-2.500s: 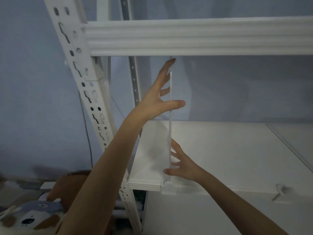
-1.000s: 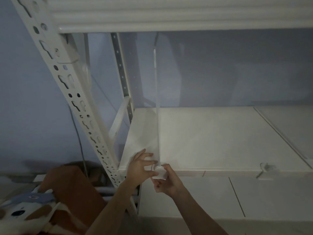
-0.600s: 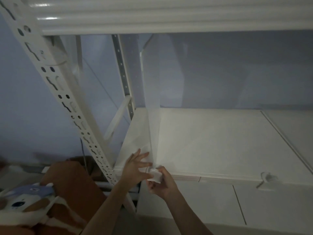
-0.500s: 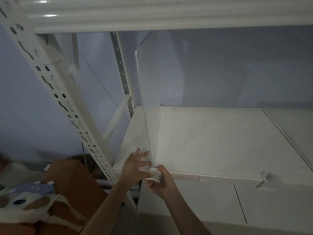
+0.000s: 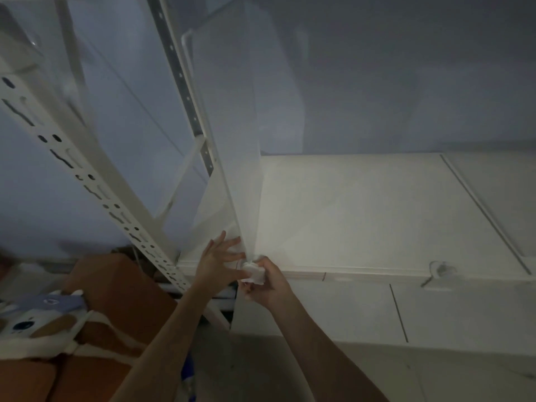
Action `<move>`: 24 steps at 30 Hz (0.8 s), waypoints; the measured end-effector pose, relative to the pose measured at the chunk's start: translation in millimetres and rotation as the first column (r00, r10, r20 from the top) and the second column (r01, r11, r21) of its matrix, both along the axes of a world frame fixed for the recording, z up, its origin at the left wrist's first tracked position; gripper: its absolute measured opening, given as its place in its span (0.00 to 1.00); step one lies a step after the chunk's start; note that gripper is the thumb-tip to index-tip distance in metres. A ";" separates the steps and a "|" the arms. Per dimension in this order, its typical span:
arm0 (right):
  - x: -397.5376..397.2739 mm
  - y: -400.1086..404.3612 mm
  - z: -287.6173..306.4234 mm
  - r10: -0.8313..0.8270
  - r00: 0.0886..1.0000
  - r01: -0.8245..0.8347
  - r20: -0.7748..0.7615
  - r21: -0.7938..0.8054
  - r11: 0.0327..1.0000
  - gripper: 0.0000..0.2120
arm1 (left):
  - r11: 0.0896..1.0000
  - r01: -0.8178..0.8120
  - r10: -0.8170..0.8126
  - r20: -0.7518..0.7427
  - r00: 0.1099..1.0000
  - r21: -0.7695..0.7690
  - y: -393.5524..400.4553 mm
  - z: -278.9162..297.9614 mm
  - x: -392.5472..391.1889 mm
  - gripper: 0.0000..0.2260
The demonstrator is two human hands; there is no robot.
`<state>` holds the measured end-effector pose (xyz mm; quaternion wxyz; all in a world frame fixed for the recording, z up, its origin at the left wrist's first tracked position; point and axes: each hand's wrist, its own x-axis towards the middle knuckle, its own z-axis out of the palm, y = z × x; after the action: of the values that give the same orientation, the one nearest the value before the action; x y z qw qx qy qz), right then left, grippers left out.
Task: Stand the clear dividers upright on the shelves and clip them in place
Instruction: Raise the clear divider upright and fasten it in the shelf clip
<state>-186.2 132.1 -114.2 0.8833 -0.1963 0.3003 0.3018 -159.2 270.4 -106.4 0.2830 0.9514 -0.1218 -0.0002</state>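
Under dim light, white shelf board (image 5: 362, 210) spans frame w/ pale blue-grey wall (image 5: 406, 82) behind; perforated white upright (image 5: 87, 181) slants at left, brown cushion (image 5: 116, 288) below it. Clear divider (image 5: 229, 134) stands on shelf near its left end, leaning slightly left. Left hand (image 5: 217, 262) lies flat, fingers spread, against divider's lower left face. Right hand (image 5: 261, 282) pinches white clip (image 5: 253, 272) at divider's front bottom corner, on shelf's front edge. Second clip (image 5: 439, 271) sits on front edge, well to the right. Vs 0.5 s ago: camera closer & lower, top beam gone from view; hands, clip in same spots.
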 end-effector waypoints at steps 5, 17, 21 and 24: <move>-2.3 -13.4 1.7 0.035 0.999 -0.035 -0.007 -0.025 0.999 0.05 | 0.999 -0.034 0.034 -0.002 0.999 -0.015 -14.6 3.0 -1.6 0.24; -8.0 -34.3 8.5 0.024 0.999 -0.026 -0.037 -0.069 0.997 0.02 | 0.999 -0.033 0.033 -0.008 0.999 -0.019 -38.0 4.5 -7.0 0.24; -9.0 -44.8 4.5 0.023 0.999 -0.027 -0.029 -0.151 0.988 0.06 | 0.999 -0.029 0.030 0.014 0.999 -0.039 -48.3 3.6 -10.8 0.24; -9.3 -64.4 0.8 0.026 0.999 -0.032 -0.031 -0.209 0.977 0.06 | 0.999 0.041 -0.040 0.038 0.998 -0.034 -64.7 -0.8 -12.8 0.26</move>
<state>-195.5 67.7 -113.4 0.8490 -0.2881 0.3398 0.2842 -171.9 205.7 -107.2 0.2972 0.9434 -0.1464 0.0141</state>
